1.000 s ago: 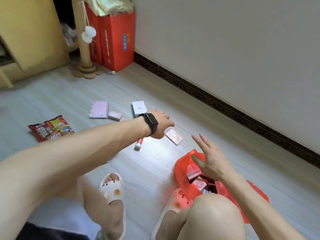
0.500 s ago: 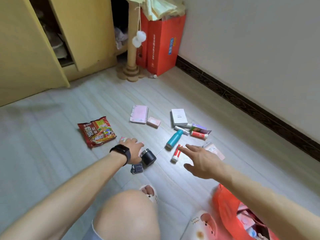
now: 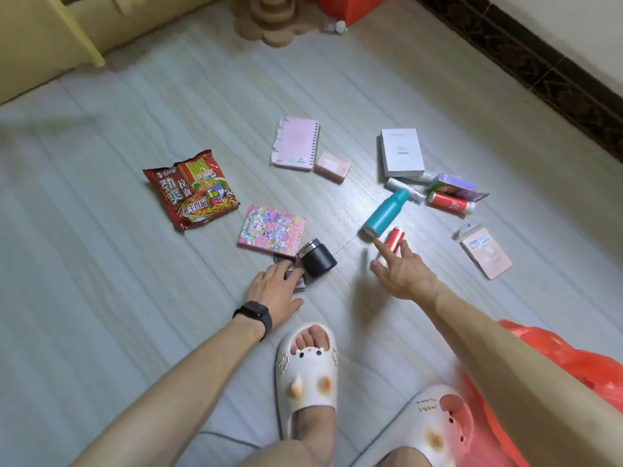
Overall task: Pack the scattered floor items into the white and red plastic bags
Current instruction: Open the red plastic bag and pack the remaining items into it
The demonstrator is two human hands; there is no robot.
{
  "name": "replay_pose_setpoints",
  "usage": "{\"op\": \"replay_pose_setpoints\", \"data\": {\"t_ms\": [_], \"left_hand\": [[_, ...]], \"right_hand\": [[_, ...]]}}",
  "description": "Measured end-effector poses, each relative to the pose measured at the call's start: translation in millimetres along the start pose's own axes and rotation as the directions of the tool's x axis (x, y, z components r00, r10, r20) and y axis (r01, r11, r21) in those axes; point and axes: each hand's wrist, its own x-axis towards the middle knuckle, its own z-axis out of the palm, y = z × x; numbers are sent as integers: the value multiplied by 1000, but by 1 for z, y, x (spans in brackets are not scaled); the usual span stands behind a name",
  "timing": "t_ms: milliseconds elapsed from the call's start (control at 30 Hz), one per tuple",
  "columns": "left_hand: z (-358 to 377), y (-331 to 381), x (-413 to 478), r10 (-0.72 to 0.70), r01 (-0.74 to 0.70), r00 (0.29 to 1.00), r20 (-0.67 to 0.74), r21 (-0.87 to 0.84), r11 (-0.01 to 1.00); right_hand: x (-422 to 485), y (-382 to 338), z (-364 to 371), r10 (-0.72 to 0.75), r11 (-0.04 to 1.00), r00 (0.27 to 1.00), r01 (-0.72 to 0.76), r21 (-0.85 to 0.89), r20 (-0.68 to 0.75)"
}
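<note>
Scattered on the floor lie a red noodle packet (image 3: pixel 192 190), a pink notebook (image 3: pixel 296 143), a small pink box (image 3: pixel 332 166), a white box (image 3: pixel 401 151), a colourful booklet (image 3: pixel 271 230), a black jar (image 3: pixel 317 262), a teal bottle (image 3: pixel 387 212), a red tube (image 3: pixel 450 202) and a pink packet (image 3: pixel 485 256). My left hand (image 3: pixel 274 288) rests its fingertips on a small purple item (image 3: pixel 298 283) beside the jar. My right hand (image 3: pixel 401 271) is spread over a red-and-white stick (image 3: pixel 394 239), its index finger near the teal bottle's base. The red bag (image 3: pixel 573 365) sits at lower right. No white bag is in view.
A yellow cupboard (image 3: pixel 43 38) stands at the far left, with a scratching post base (image 3: pixel 269 18) and a red box (image 3: pixel 350 5) at the back. Dark skirting (image 3: pixel 539 72) runs along the right wall. My white slippers (image 3: pixel 306 375) are just behind the hands.
The view has tilted down and closer. My left hand slid back from above the jar onto the purple item. My right hand reached forward over the red-and-white stick.
</note>
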Motion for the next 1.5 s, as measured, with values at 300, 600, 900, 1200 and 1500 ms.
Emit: {"op": "replay_pose_setpoints", "data": {"t_ms": [300,600,900,1200,1500], "left_hand": [[46,-17,-29,60,-83,959,-276,-71,994],[53,-18,-74,-79,51,991,-112,-234,971],[-65,12,-69,-103,24,986,-128,-508,861],[-237,126,-69,220,-337,925,-310,-401,852],[-280,279,-95,525,-547,836,-162,-325,771]], "right_hand": [[-34,-7,71,43,984,956,9,179,-289],[-94,-15,111,156,904,987,-129,408,-34],[-145,19,-2,39,855,988,43,517,-146],[-249,81,-91,33,856,930,163,491,-365],[-349,161,-29,312,392,856,279,877,-412]]}}
